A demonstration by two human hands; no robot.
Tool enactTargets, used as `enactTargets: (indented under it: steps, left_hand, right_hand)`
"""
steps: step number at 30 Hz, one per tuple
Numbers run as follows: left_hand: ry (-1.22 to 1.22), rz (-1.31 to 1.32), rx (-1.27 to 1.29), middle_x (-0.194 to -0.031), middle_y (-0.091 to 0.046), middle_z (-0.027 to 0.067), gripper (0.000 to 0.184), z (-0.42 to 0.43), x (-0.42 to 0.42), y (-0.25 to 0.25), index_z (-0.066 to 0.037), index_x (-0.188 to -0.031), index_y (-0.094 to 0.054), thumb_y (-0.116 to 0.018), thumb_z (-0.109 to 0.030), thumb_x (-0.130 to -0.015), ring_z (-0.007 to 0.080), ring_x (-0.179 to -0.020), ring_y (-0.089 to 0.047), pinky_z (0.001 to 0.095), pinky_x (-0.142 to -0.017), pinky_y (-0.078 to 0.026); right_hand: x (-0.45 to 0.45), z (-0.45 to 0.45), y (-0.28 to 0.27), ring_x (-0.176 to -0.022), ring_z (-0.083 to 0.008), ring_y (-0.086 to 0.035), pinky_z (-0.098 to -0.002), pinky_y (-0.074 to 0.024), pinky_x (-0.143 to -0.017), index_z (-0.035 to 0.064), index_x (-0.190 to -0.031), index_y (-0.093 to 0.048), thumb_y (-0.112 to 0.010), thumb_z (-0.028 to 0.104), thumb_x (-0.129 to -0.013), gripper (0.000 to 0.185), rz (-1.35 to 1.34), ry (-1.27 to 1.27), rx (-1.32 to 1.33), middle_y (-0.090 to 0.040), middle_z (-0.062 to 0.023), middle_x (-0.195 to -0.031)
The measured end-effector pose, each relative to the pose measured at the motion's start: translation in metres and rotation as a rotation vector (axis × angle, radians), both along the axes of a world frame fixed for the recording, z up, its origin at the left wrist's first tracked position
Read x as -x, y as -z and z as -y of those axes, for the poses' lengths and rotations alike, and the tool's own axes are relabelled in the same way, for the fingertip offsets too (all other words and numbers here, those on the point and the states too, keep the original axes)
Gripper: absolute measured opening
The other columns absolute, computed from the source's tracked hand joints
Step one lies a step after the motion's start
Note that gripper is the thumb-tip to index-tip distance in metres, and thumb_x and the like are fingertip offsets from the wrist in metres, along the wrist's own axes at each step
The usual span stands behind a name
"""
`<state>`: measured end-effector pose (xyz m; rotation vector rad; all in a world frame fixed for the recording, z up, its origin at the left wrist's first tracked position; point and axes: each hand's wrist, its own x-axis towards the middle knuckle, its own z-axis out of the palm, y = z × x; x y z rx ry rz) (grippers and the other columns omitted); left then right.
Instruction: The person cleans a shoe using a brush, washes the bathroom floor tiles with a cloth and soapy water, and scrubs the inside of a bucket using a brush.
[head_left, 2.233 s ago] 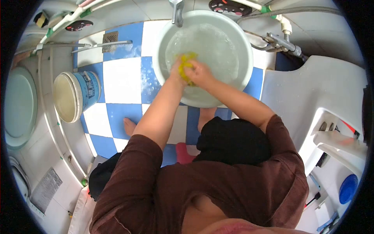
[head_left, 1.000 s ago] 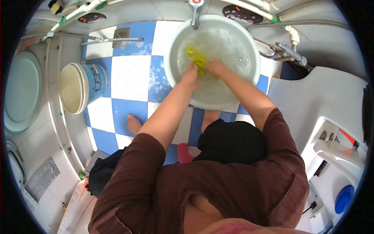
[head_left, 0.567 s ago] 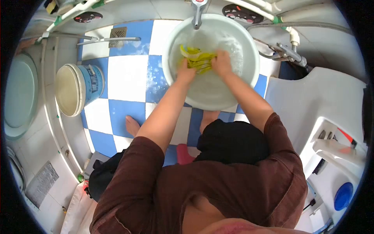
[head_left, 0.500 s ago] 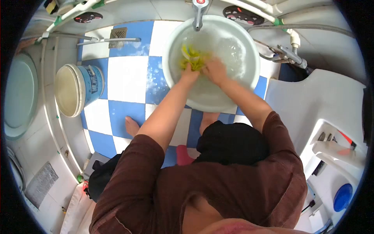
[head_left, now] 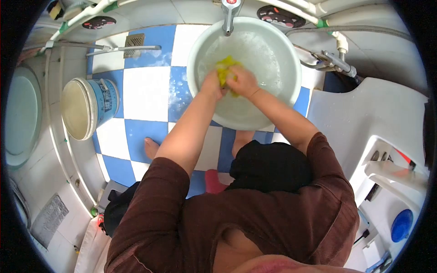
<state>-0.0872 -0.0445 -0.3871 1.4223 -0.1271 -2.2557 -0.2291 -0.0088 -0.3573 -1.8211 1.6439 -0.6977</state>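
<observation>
A large pale-green basin [head_left: 291,98] holds cloudy water with some foam. Over its left half, both my hands are gathered around a soft, crumpled yellow-green bundle [head_left: 226,66]; whether it is cloth or leaves I cannot tell. My left hand [head_left: 212,85] has its fingers closed around the bundle's lower left side. Against its right side, my right hand [head_left: 242,82] presses with curled fingers, slightly blurred. The two hands almost meet, and part of the bundle is hidden between them.
A chrome tap [head_left: 229,20] reaches over the basin's back rim. On the left, a white-and-blue bucket [head_left: 105,98] lies tipped on blue-and-white tiles [head_left: 145,93], near a floor drain [head_left: 134,45]. A grey-white plastic unit [head_left: 373,109] stands at right. My bare feet are below the basin.
The bundle has been squeezed into a tighter lump and raised somewhat. Both hands have shifted slightly left and drawn closer together around it. The foam on the water has thinned.
</observation>
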Motion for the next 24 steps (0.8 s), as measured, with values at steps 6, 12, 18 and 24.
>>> enactTargets:
  steps: [6,12,18,24]
  left_hand:
    - [0.276,0.358,0.145,-0.13,-0.042,0.0091,0.043,-0.017,0.008,-0.05,-0.014,-0.129,-0.038,-0.045,-0.027,-0.089,0.0273,-0.117,-0.043,0.0526,-0.086,-0.041]
    - [0.272,0.24,-0.055,-0.136,-0.037,0.0101,0.05,-0.017,0.013,-0.024,-0.015,-0.134,-0.036,-0.039,-0.042,-0.092,0.0288,-0.126,-0.033,0.0594,-0.093,-0.034]
    - [-0.117,0.008,-0.088,-0.126,-0.046,0.0123,0.049,-0.002,0.012,-0.016,-0.008,-0.123,-0.044,-0.033,-0.044,-0.093,0.0307,-0.11,-0.051,0.0543,-0.083,-0.046]
    - [-0.058,0.174,0.224,-0.12,-0.05,0.0127,0.041,-0.01,0.009,-0.019,-0.005,-0.125,-0.037,-0.045,-0.026,-0.091,0.0317,-0.099,-0.057,0.0533,-0.078,-0.049]
  right_hand:
    - [0.04,-0.003,0.04,-0.091,-0.0334,-0.056,-0.0422,-0.0455,-0.075,0.0071,-0.09,-0.06,-0.059,0.021,-0.073,0.022,-0.492,-0.028,0.005,-0.058,-0.0133,-0.092]
    - [0.04,0.015,0.042,-0.085,-0.0269,-0.058,-0.0364,-0.0466,-0.076,0.0067,-0.103,-0.06,-0.056,0.018,-0.079,0.027,-0.144,0.041,-0.538,-0.061,-0.0141,-0.094]
    - [-0.007,-0.01,-0.02,-0.079,-0.0242,-0.057,-0.0333,-0.0458,-0.073,0.0039,-0.103,-0.059,-0.055,0.023,-0.081,0.03,0.669,0.131,-0.258,-0.061,-0.0122,-0.091]
    - [0.028,-0.006,0.022,-0.091,-0.0309,-0.057,-0.0425,-0.0452,-0.079,0.006,-0.094,-0.06,-0.057,0.021,-0.078,0.022,-0.314,0.216,0.099,-0.06,-0.0144,-0.094]
